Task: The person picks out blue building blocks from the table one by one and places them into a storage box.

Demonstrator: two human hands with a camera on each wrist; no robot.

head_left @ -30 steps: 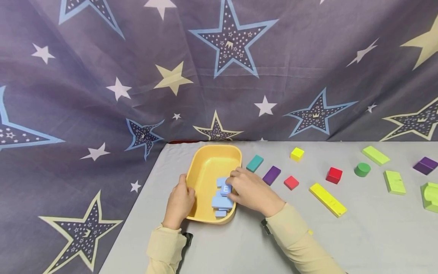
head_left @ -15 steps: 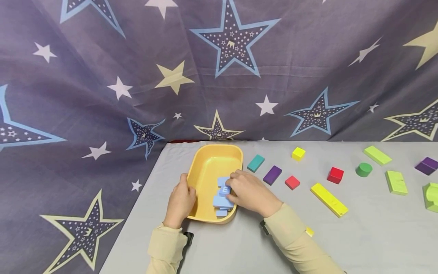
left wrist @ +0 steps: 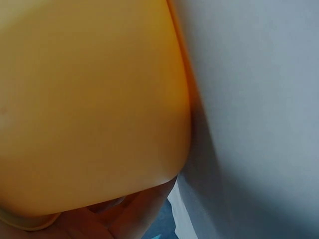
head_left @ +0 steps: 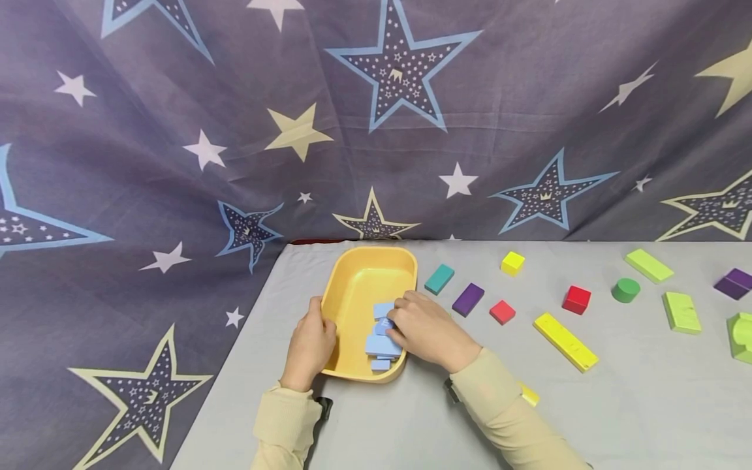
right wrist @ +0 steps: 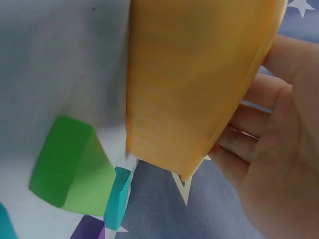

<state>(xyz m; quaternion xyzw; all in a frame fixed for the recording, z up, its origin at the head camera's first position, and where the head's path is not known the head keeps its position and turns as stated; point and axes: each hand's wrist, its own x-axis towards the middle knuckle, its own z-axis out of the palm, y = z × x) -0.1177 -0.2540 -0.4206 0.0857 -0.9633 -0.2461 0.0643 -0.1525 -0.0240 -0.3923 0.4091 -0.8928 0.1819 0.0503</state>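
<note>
My left hand [head_left: 309, 346] grips the left wall of a yellow plastic tub [head_left: 352, 277], thumb inside the rim. In the left wrist view the tub's outer wall [left wrist: 94, 109] hides most of that hand. My right hand [head_left: 431, 329] reaches over the tub's right rim and pinches a small blue block [head_left: 384, 324] marked with a letter E, its right part hidden by the fingers. Around it in the tub lie other light blue blocks, among them a wider block [head_left: 382, 345] just below. The right wrist view shows the right hand's fingers [right wrist: 244, 142] going behind the tub's rim.
On the grey cloth right of the tub lie a teal block [head_left: 439, 279], a purple block [head_left: 468, 299], red blocks [head_left: 577, 299], a long yellow block [head_left: 566, 342] and several green ones [head_left: 625, 290]. A star-patterned curtain [head_left: 411, 163] hangs behind.
The blue E block has tipped and sunk slightly among the other blue blocks, with my right hand following slightly. The left hand and tub stay nearly still.
</note>
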